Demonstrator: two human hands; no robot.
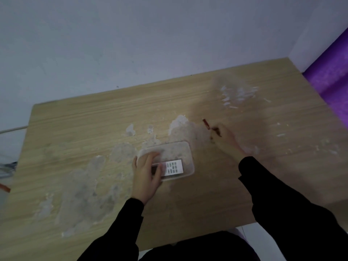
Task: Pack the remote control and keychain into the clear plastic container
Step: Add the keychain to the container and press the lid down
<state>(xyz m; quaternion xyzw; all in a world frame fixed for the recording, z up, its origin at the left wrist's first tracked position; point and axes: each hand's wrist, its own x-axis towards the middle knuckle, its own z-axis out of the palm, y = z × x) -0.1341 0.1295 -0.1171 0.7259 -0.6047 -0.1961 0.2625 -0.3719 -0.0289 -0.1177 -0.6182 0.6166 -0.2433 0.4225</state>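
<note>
A clear plastic container (185,147) sits on the wooden table near its middle. A white remote control (174,168) with dark buttons lies inside it, along the near wall. My left hand (146,172) rests on the container's left end, fingers over the rim and touching the remote's left part. My right hand (227,137) is to the right of and beyond the container, fingers closed on a dark red keychain (206,123) whose strap sticks out up and to the left. The view is slightly blurred.
The wooden table (94,129) has pale worn patches across its top. Its far edge meets a white wall (131,44). A purple roll (331,76) stands at the right corner. A cable (11,129) runs off the left side.
</note>
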